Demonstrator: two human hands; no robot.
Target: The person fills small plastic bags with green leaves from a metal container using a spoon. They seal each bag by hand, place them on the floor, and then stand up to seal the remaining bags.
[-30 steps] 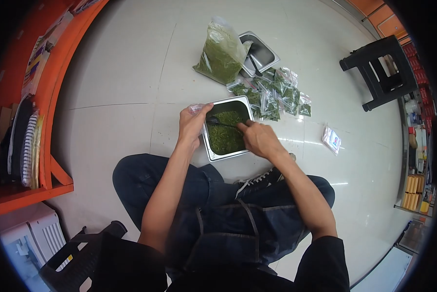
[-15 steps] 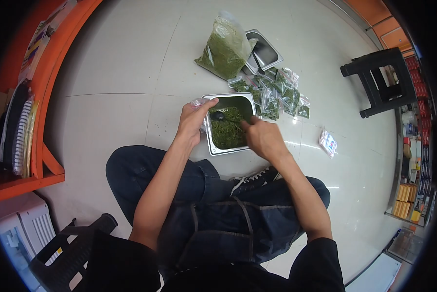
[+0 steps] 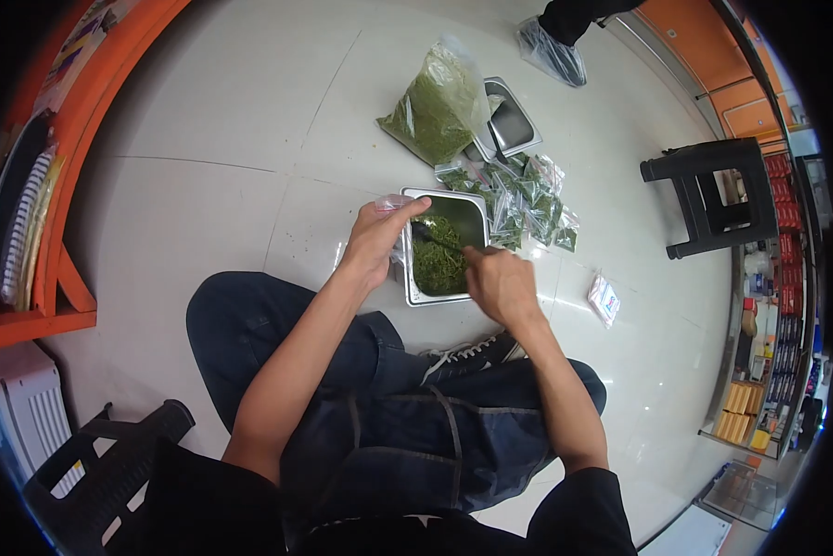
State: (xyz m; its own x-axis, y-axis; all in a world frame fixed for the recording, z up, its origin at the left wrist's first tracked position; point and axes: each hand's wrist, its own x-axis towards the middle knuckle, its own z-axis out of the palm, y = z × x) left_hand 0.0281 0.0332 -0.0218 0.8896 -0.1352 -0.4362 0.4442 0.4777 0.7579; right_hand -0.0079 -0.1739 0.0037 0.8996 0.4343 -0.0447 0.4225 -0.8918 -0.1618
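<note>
In front of my crossed legs a metal pan [image 3: 435, 300] stands on the floor, partly filled with dried, shredded green herb [image 3: 441, 267]. My right hand [image 3: 504, 284] is closed round the handle of a black spoon [image 3: 448, 244], which reaches across the pan with its bowl end by the left wall. At the pan's left rim my left hand [image 3: 375, 243] is closed on a small clear zip bag [image 3: 393, 202], its thumb lying over the rim. The hand hides most of that bag.
Behind the pan are a large bag of green herb [image 3: 430, 111], a second metal pan [image 3: 518, 125] and several filled zip bags [image 3: 527, 199]. A packet [image 3: 604, 299] lies to the right, near a black stool [image 3: 718, 195]. A person's covered shoe [image 3: 553, 54] is at the top.
The spoon's handle now shows more clearly across the herb, its bowl end nearer the left wall. A person's covered shoe has come into view at the top. My view has shifted slightly.
</note>
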